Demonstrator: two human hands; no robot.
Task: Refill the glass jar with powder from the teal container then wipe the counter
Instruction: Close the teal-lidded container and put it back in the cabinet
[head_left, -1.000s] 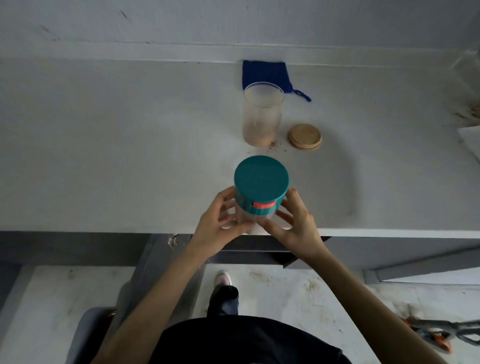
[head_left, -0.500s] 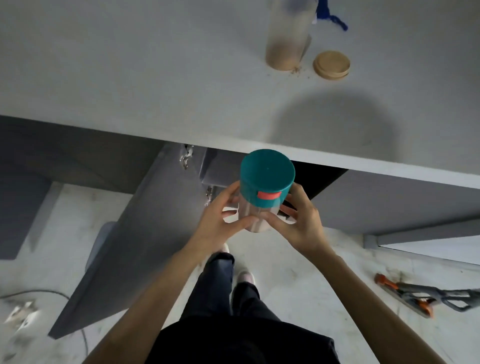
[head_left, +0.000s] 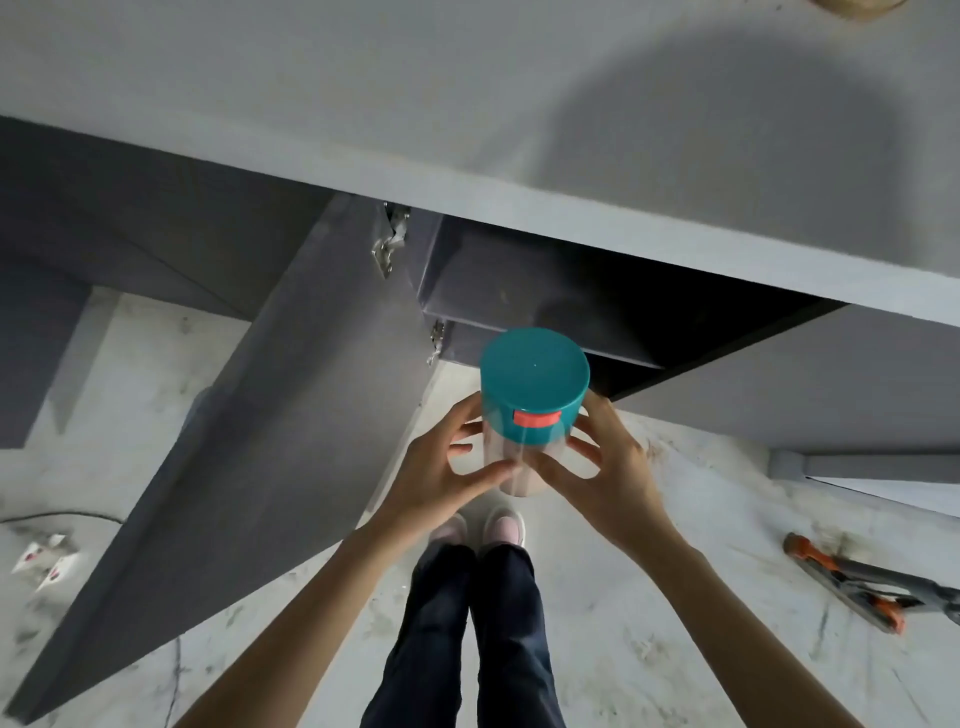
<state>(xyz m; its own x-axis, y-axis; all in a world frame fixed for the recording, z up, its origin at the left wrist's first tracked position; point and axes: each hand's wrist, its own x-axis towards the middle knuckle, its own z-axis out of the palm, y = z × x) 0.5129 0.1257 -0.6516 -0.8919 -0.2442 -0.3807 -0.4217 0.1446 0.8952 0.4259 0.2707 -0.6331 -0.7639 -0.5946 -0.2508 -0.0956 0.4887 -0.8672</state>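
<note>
Hands (head_left: 436, 467) (head_left: 608, 473) grip my teal container (head_left: 535, 387) mid-frame, off the bench (head_left: 467, 104); a slip could spill powder onto the floor (head_left: 675, 597).

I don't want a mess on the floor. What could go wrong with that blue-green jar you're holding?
1. The teal container is held off the counter, over the floor and shoes, by the left hand and right hand gripping only its clear lower part. If it slips, it would probably drop and could spill.
2. The open cabinet door stands close beside the left arm, so a bump there might jolt the grip.
</note>
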